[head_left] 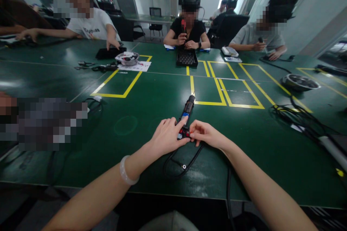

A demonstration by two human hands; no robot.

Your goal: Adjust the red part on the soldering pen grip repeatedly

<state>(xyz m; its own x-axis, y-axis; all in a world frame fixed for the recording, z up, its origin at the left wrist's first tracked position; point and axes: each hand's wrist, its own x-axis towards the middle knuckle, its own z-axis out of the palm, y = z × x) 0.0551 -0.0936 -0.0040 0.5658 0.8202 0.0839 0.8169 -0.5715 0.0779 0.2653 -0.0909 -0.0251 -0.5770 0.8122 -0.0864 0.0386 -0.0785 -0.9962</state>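
Observation:
A slim black corded tool [188, 106] lies on the green table, its narrow end pointing away from me, with a blue and silver band around the middle. My left hand [169, 135] lies across its near half, index finger along the body and thumb by the rear end, gripping it. With bent fingers, my right hand [204, 132] pinches at a small red part [188, 134] on that rear end. Fingertips partly hide this part. Below my hands loops a black cable [173, 177], with a small metal ring terminal [184, 167] beside it.
Yellow tape outlines [245, 106] mark the table [146, 115]. Black cables [300, 119] and a round part [300, 82] lie at right. Across sit several people; one holds a red-tipped tool [183, 27] over a black tray [187, 58]. A clear bowl [127, 58] stands left of that tray.

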